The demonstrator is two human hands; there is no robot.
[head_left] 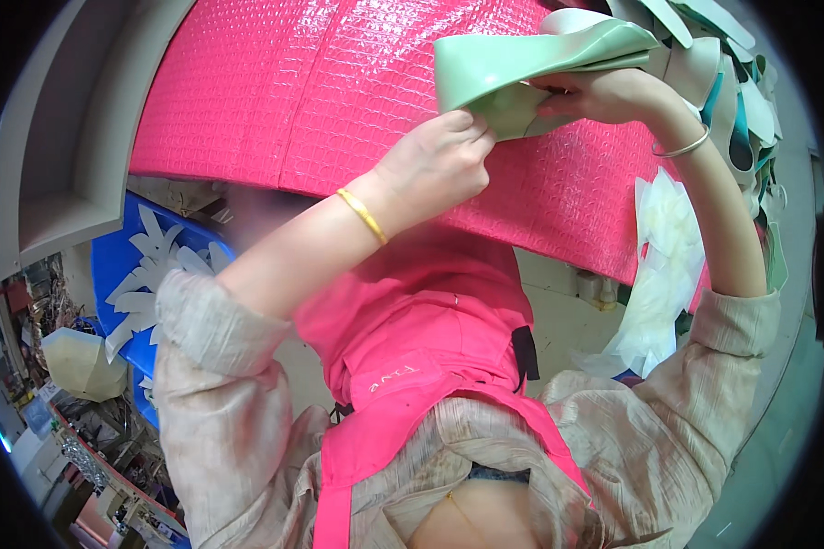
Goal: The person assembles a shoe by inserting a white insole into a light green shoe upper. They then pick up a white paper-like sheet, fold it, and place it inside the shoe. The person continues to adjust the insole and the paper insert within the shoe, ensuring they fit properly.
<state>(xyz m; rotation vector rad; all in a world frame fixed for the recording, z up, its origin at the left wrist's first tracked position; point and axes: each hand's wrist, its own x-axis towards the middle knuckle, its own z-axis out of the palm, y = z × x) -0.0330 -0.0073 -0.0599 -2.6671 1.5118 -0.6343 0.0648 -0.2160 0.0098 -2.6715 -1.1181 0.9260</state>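
Observation:
A light green, smooth flexible sheet piece [513, 66] is bent into a loop above the pink-covered table, its pale inner side partly showing. My left hand [449, 157] is closed, pinching the lower left edge of the piece between thumb and fingers. On the other side, my right hand [604, 96] grips the same piece from below, some fingers reaching inside the fold. The right thumb and parts of several fingertips are hidden by the material.
Glossy pink quilted sheeting covers the table [247, 101]. More curved pale green and white pieces [742, 110] hang at the right. Thin whitish sheets [659, 265] drape by the table's right edge. A blue bin [110, 284] with white strips stands left, below a grey box-like frame [69, 119].

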